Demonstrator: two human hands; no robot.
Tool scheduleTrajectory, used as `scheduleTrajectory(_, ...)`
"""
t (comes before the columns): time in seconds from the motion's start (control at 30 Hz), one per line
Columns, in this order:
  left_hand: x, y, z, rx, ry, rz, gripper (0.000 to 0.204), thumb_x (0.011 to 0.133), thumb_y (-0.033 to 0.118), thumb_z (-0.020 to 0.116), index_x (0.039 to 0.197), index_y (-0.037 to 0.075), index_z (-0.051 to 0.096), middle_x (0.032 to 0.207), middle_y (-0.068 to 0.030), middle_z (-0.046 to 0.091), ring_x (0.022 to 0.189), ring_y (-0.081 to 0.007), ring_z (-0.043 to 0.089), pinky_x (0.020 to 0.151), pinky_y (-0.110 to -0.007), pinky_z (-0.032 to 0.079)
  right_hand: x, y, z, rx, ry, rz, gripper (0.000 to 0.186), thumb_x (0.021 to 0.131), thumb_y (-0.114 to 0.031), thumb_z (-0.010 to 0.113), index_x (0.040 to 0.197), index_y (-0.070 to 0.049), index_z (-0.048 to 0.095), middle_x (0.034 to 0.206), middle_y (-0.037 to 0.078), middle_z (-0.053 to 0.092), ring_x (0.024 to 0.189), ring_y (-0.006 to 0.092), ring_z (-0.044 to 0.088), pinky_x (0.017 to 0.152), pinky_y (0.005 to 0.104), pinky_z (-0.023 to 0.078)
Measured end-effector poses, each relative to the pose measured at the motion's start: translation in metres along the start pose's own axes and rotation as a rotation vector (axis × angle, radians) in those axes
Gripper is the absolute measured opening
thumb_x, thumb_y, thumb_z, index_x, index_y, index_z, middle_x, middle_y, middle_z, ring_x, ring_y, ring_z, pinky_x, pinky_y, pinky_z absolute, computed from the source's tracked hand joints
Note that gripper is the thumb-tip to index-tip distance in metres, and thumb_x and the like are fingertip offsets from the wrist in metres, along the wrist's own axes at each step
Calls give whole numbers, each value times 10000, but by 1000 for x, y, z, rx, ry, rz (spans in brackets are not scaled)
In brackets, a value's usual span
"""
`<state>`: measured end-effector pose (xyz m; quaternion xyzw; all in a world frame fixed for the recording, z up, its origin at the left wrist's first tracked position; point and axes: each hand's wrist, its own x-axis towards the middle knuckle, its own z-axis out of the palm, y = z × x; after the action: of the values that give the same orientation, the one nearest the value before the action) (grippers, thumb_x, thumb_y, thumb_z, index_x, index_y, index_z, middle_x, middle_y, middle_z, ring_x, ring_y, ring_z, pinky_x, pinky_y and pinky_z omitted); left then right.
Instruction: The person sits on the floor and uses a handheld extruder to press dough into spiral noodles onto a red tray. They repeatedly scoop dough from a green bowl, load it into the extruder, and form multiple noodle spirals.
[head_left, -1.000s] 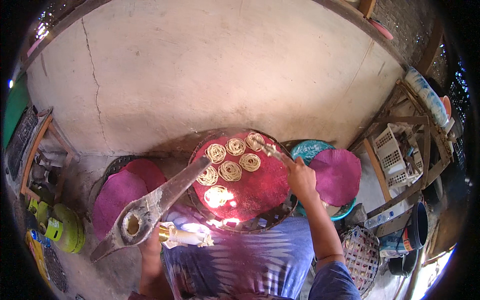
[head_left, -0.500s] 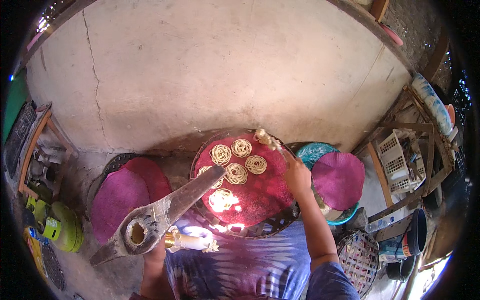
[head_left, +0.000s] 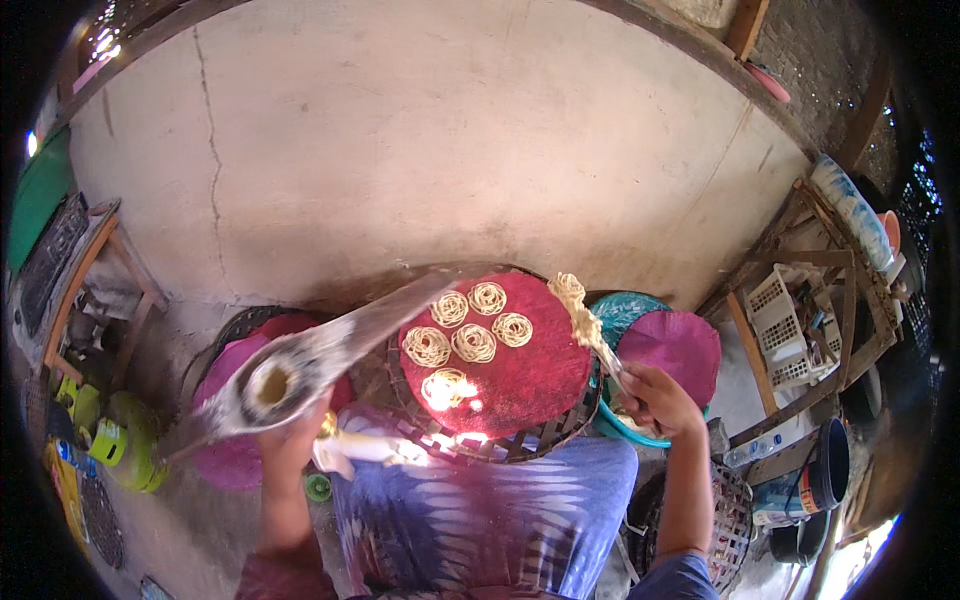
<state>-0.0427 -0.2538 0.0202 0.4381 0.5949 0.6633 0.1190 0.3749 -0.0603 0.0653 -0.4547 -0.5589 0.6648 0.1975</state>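
My left hand (head_left: 288,440) is wrapped round a wooden press (head_left: 335,345), a long bar with a round hole; below it a brass-coloured fitting (head_left: 328,424) and a pale cylinder (head_left: 370,447) show, blurred. In my right hand (head_left: 660,400) is a spatula-like stick (head_left: 608,360), its far part coated in thick pale dough (head_left: 577,308); its exact kind is hidden. Between my hands lies a round red mat (head_left: 530,395) on a woven tray (head_left: 545,445). Several coils of pale dough strands (head_left: 473,343) rest on the mat's left half.
A teal basin (head_left: 632,300) with a purple disc (head_left: 672,350) over it stands right of the tray. More pink discs (head_left: 230,375) lie at left, near a green gas cylinder (head_left: 130,440). A woven basket (head_left: 725,525) and dark bucket (head_left: 832,465) sit at right.
My right hand and the dough-covered stick have moved right, from over the mat to the basin's side. My left hand and the press have shifted left and up.
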Motion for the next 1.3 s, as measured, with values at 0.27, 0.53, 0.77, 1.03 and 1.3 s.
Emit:
scheduleTrajectory(0.27,50,55,48,703,-317,891,247,742,268,657,884,81,577,827,-80,604,711,-252,625,621,-392,501,-62,-77,74,-406,-446,120,342,991,-240,494,1299,-102,546,631,-2,466,470,65,415,401,220,286)
scheduleTrajectory(0.53,10,53,58,675,-617,607,325,751,327,669,987,114,605,786,-84,610,739,-305,626,663,-415,503,-92,-70,170,-1990,193,-1196,399,776,-142,574,1169,-102,631,633,33,548,501,169,579,399,302,436)
scheduleTrajectory(0.77,15,42,29,481,-347,250,368,741,205,782,1045,63,632,997,-92,685,906,-220,668,821,-345,529,-109,-71,140,-1512,264,-970,408,801,-86,612,1209,-84,621,727,54,615,499,219,599,421,329,463)
scheduleTrajectory(1.03,11,48,65,384,-275,209,283,749,229,727,978,78,660,971,-116,678,911,-286,648,825,-376,515,-56,12,210,-817,336,-894,546,847,-4,537,1379,-103,467,824,189,616,675,390,618,592,470,510)
scheduleTrajectory(1.3,16,48,47,876,-185,537,274,749,267,704,975,118,664,968,-75,674,917,-263,644,822,-363,528,-64,17,171,-609,167,-623,355,916,-10,521,1266,47,533,872,294,638,721,206,672,637,325,496)
